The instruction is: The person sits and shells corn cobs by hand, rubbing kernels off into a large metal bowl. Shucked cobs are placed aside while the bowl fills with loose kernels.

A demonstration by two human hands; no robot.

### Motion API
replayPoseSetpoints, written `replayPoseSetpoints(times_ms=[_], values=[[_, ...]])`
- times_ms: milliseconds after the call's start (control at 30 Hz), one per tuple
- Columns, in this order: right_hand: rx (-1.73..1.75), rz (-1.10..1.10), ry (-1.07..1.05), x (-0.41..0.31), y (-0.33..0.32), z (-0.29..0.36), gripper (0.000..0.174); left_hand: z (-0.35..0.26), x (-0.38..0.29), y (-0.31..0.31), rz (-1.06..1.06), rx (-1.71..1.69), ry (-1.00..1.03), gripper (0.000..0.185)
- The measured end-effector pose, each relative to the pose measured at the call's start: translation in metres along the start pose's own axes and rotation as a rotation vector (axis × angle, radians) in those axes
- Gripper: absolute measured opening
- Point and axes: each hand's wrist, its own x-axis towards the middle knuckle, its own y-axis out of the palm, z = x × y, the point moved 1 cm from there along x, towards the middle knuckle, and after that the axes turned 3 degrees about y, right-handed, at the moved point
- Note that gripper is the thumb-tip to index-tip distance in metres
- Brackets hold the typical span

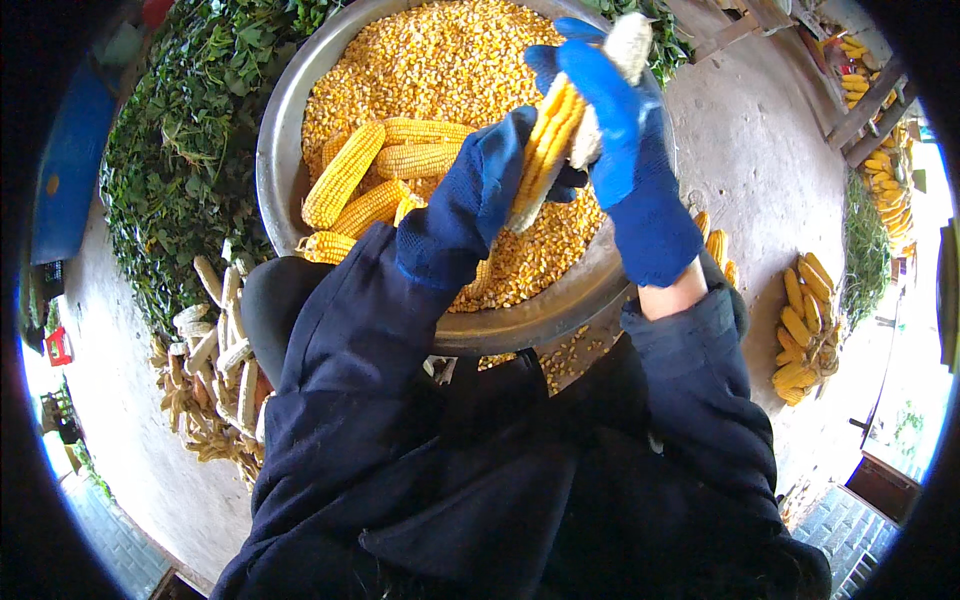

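Both my hands wear blue coated gloves and work above a large metal basin (276,161). My left hand (484,176) grips a partly shelled ear of corn (551,142), which tilts up to the right. Held in my right hand (611,124) is a bare corncob (630,46), pressed along the ear's right side. Bare strips run between the ear's remaining rows. Loose corn kernels (442,56) fill much of the basin. Several whole ears of corn (345,176) lie on the kernels to the left of my hands; my left forearm covers part of them.
Left of the basin lies a heap of leafy green vines (187,135), with a pile of bare cobs and husks (225,352) below it. A bundle of corn ears (806,322) rests on the concrete floor (750,150) at right. Kernels (574,360) are scattered under the basin.
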Motion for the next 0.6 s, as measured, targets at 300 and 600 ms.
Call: replayPoseSetpoints(times_ms=[300,600], values=[[0.317,-0.082,0.118,0.01,-0.019,0.011,0.043,-0.018,0.003,0.005,-0.07,-0.396,-0.296,0.076],[0.242,-0.085,0.006,0.004,-0.009,0.019,0.042,-0.025,0.001,0.004,-0.139,0.014,-0.274,0.063]])
